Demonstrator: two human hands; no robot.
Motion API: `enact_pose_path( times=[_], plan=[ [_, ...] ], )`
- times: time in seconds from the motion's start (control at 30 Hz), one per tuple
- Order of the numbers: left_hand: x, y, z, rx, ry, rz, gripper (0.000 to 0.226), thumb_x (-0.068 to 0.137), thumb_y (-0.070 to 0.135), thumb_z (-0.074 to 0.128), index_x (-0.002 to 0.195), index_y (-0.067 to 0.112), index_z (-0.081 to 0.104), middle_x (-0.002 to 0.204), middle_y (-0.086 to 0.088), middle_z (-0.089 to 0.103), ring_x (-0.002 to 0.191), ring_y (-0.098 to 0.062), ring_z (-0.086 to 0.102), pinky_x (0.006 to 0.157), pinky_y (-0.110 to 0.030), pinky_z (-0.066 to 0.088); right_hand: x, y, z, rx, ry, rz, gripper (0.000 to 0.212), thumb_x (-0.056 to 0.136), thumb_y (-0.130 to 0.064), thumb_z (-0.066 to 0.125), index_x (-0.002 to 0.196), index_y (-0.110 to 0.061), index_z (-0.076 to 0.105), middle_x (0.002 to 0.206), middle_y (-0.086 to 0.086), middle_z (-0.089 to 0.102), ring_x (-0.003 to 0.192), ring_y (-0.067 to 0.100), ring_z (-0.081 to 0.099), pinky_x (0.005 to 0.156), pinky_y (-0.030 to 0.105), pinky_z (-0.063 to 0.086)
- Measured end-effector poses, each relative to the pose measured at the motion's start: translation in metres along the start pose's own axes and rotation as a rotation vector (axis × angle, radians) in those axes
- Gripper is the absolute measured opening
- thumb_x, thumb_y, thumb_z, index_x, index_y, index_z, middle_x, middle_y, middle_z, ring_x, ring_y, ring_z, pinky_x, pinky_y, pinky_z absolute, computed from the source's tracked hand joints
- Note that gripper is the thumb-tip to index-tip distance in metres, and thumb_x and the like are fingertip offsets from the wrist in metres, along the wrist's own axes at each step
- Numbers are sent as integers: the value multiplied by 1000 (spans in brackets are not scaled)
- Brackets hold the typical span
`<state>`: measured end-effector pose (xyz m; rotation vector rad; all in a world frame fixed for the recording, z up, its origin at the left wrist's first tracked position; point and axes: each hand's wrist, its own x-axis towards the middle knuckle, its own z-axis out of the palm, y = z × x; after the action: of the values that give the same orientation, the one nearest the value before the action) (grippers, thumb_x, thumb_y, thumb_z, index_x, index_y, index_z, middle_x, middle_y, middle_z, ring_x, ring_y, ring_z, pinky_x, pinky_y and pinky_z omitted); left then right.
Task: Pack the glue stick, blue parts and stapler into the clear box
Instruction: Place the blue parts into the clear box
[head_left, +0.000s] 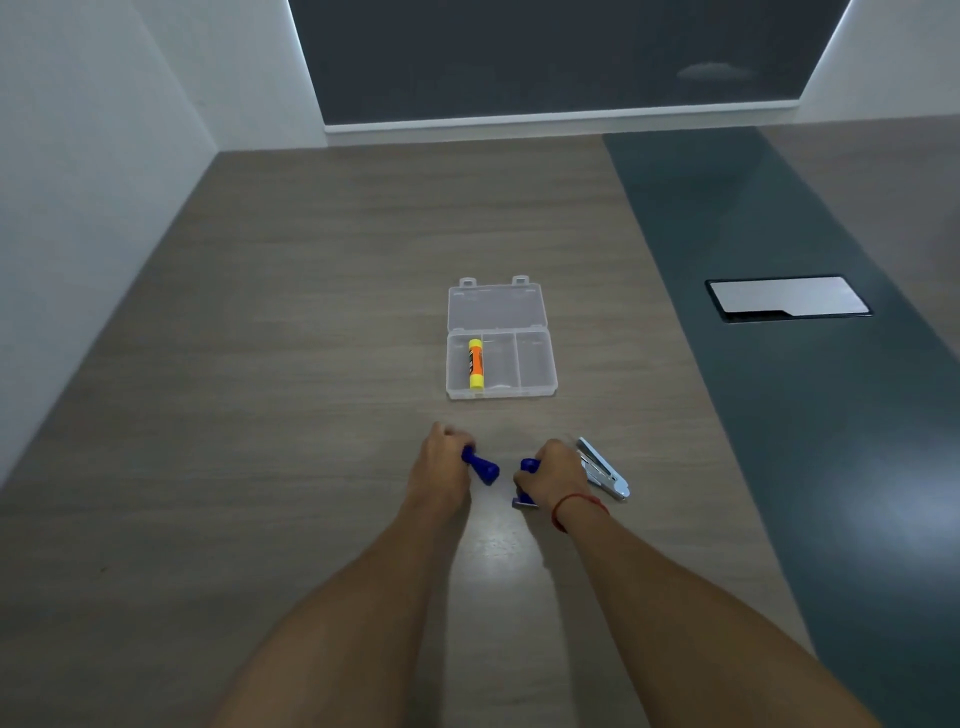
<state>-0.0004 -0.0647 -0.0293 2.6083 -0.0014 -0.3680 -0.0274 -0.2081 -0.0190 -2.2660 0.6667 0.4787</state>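
The clear box (537, 387) lies open on the table, lid flat behind it. A yellow and orange glue stick (475, 364) rests in its left compartment; the other two compartments hold nothing. Nearer to me, my left hand (441, 462) is closed around a blue part (483, 469) whose flared end sticks out to the right. My right hand (550, 478) grips a second blue part (524, 483), mostly hidden under the fingers. A silver stapler (602, 467) lies on the table just right of my right hand.
The wooden table (311, 338) has a dark green strip (779, 415) along its right side, with a metal cable hatch (789, 297) set into it. A white wall runs along the left, and a dark panel stands behind the table.
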Motion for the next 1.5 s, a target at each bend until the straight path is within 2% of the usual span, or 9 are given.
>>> enact_pose_path(
  times=[0.13,0.2,0.37,0.5,0.6,0.7,0.9,1.23,1.5],
  plan=[
    [-11,22,-11,-3,85,-274,31,92,30,52,109,5,59,111,-13,64,98,-27,64,76,-34,50,2,-1,-1,-13,-1,24,37,84,-21,70,113,-2,57,96,12,60,84,21,56,74,28,47],
    [-12,28,-8,-12,13,-351,42,89,44,54,102,5,62,104,-12,68,93,-27,66,73,-35,52,1,-2,-2,-28,-8,26,39,82,-22,72,112,-2,58,93,9,55,82,20,53,70,27,43],
    [-4,36,-2,-74,-13,-431,37,87,34,62,111,6,59,112,-12,65,101,-26,63,72,-33,47,4,-2,-3,-27,-24,33,28,78,-19,75,94,-7,55,101,16,65,82,22,54,70,28,45],
    [4,36,-6,-133,-20,-412,41,86,36,65,113,5,58,110,-11,65,104,-26,63,74,-32,48,3,-4,-11,-15,-35,31,26,77,-18,72,87,-9,50,87,10,56,78,23,53,65,27,42],
    [18,39,-15,-224,9,-356,35,85,36,66,95,2,67,91,-12,68,86,-24,66,68,-33,48,8,-12,-25,-5,-16,16,24,75,-18,73,82,-7,53,85,11,59,75,25,54,61,27,43],
    [38,52,-30,-277,34,-278,30,84,29,68,65,7,63,64,-6,58,70,-22,60,66,-32,49,22,-27,-42,58,33,-23,22,77,-18,73,90,-2,65,100,15,70,86,26,65,77,34,56],
    [95,79,-47,-304,24,-232,23,82,30,66,86,11,78,91,-8,75,89,-27,69,74,-32,52,61,-57,-69,148,76,-84,34,80,-21,74,110,-7,65,113,12,68,82,18,56,72,25,45],
    [162,81,-33,-175,-36,-268,32,73,37,74,91,11,72,93,-8,74,87,-27,70,73,-34,56,117,-82,-60,243,29,-51,36,83,-18,72,116,-6,63,116,14,67,85,17,58,73,24,49],
    [170,72,-34,-354,15,-299,20,73,22,79,85,8,72,95,-11,73,91,-29,70,81,-39,59,123,-89,-56,265,18,-61,32,81,-14,74,111,-8,63,109,14,70,81,18,64,62,16,49]
  ],
)
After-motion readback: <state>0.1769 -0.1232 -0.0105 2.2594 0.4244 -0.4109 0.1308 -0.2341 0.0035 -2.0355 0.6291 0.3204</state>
